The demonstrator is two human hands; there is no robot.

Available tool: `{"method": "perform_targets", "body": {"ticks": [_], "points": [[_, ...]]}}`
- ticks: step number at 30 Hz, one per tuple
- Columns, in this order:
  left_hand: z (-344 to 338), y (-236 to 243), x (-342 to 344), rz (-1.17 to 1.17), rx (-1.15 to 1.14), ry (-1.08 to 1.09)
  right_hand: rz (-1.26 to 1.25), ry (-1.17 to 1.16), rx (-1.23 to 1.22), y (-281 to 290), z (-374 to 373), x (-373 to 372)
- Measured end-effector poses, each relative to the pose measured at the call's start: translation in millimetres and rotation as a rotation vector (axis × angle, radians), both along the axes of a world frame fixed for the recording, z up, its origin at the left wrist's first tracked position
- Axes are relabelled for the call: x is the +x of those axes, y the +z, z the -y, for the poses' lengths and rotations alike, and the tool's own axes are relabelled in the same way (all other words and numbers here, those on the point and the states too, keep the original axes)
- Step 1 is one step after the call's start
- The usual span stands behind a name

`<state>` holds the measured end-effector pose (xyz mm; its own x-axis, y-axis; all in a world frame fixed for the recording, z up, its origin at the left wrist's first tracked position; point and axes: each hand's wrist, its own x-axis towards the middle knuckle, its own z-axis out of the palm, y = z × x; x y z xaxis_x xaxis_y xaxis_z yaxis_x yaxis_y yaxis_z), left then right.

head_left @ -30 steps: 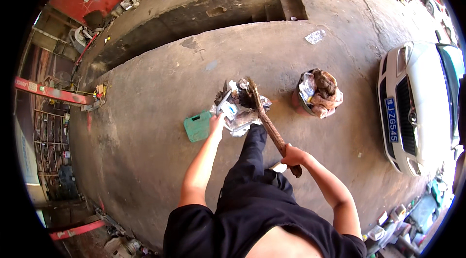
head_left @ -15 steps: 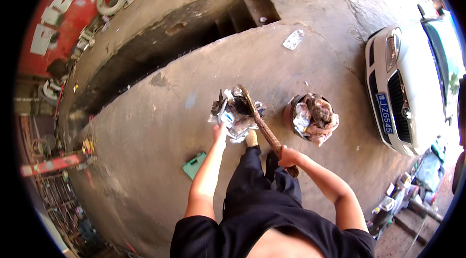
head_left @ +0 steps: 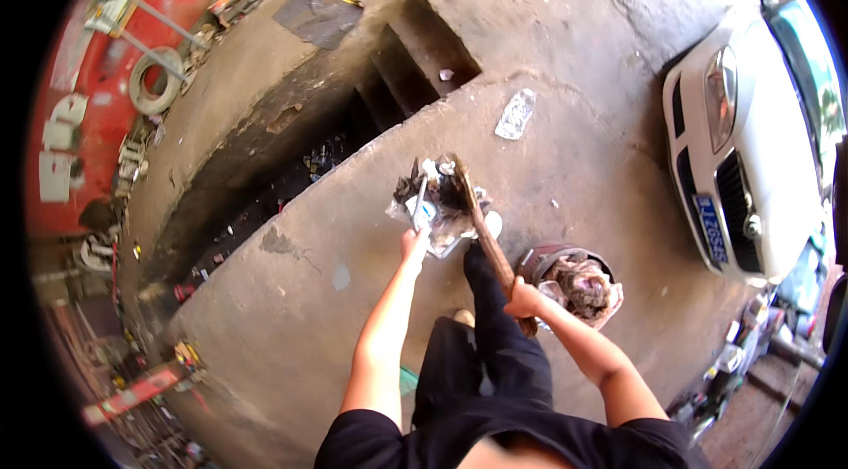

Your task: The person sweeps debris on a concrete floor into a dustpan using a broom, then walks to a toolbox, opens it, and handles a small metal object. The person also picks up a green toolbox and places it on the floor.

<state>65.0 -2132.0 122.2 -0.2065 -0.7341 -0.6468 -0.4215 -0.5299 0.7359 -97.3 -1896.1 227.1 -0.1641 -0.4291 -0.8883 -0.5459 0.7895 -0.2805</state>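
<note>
My left hand (head_left: 412, 244) grips the pale handle (head_left: 421, 204) of what looks like a dustpan, its body largely covered by crumpled plastic, paper and dark scraps (head_left: 446, 186). My right hand (head_left: 523, 297) is closed round a long, rough wooden stick (head_left: 486, 235), whose far end rests against that heap. Just right of my legs stands a bucket (head_left: 552, 255) full of crumpled, dirty paper and plastic (head_left: 583, 283). A green case (head_left: 408, 379) shows partly behind my left forearm.
Beyond the heap runs an open pit (head_left: 238, 186) with steps (head_left: 397, 71). A white car (head_left: 760, 116) stands at the right. A tire (head_left: 155, 80) leans by a red wall (head_left: 62, 89). A red metal arm (head_left: 132, 389) is at lower left, and assorted clutter lines the right edge.
I have moved forward and turned: the pit sits nearer, the green case has slipped behind me, and the bucket appears lower, beside my right hand. Stick and heap move along with my hands.
</note>
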Motion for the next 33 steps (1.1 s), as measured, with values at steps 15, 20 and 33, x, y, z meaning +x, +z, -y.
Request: {"method": "perform_targets", "body": {"ticks": [15, 20, 33], "points": [[152, -140, -194, 0.372, -0.218, -0.426, 0.077, -0.268, 0.217, -150, 131, -85], [161, -120, -196, 0.556, -0.259, -0.495, 0.003, -0.38, 0.191, -134, 108, -77], [132, -121, -211, 0.739, -0.491, -0.394, -0.28, -0.459, 0.105, -69, 64, -109]]}}
